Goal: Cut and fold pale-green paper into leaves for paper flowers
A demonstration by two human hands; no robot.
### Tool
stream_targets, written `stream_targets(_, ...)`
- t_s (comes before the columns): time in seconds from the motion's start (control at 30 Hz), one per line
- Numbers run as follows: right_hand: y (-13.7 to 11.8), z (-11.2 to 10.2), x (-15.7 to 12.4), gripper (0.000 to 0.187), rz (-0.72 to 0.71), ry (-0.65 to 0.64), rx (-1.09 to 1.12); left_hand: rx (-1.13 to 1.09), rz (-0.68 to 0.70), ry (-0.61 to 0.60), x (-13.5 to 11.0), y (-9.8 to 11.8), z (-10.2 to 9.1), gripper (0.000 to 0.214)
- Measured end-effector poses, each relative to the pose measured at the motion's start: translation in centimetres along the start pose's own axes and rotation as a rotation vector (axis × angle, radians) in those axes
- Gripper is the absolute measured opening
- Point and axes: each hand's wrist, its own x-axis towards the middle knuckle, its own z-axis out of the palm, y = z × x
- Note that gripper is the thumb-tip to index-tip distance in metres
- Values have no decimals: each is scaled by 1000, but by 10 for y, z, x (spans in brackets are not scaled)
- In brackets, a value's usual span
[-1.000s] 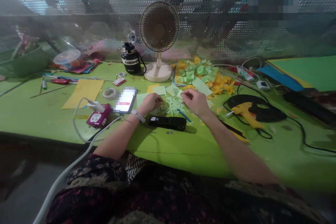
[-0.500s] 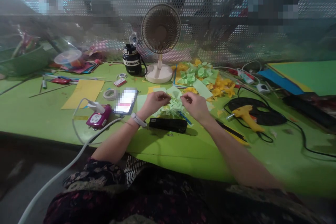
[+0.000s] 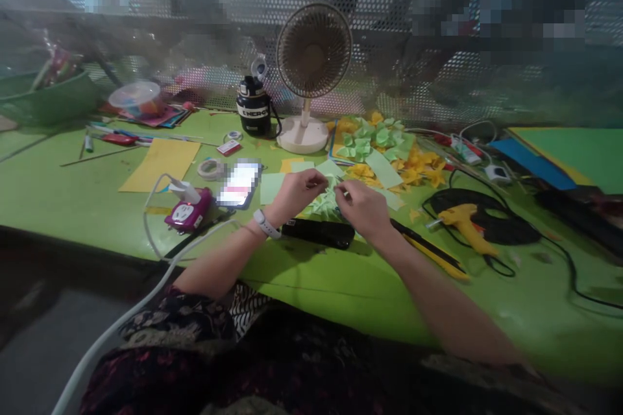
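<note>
"How's your grip?"

"My left hand (image 3: 300,193) is narrowed to a pinch. My right hand (image 3: 363,207) sits just beside it, thumb and finger drawn in too. I can't tell whether either holds paper; anything there is too small."

"And the green bits (image 3: 320,207)?"

"Heaped on the surface (image 3: 287,285), below and between my hands."

"How do you handle them well?"

"Fingertips only, I'd say, wrists steady, pressing lightly; such thin paper should crease easily."

"What's around, from the left?"

"The yellow sheet (image 3: 160,165), then the purple adapter (image 3: 185,215). Its white cable (image 3: 124,321) runs near my left forearm and might snag. Next come the tape (image 3: 209,170), phone (image 3: 238,187), bottle (image 3: 255,115) and fan (image 3: 314,52); a breeze could scatter bits."

"Anything in the way?"

"The black tool (image 3: 316,233) lies right in front of the heap, so I'd keep my wrists above it. Farther right are paper flowers (image 3: 377,136), a yellow-and-black tool (image 3: 438,258) near my right forearm, and the glue gun (image 3: 464,224)."
</note>
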Motion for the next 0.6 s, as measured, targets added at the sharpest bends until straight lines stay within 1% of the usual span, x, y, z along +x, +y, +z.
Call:
stream_targets(0.2,-2,0,-1,27,-23,-19,-33,29,-10,-3,0,-1,1,6)
stream_targets(0.6,-4,0,-2,27,-58,5,-40,-12,-24,-1,1,-5,2,7)
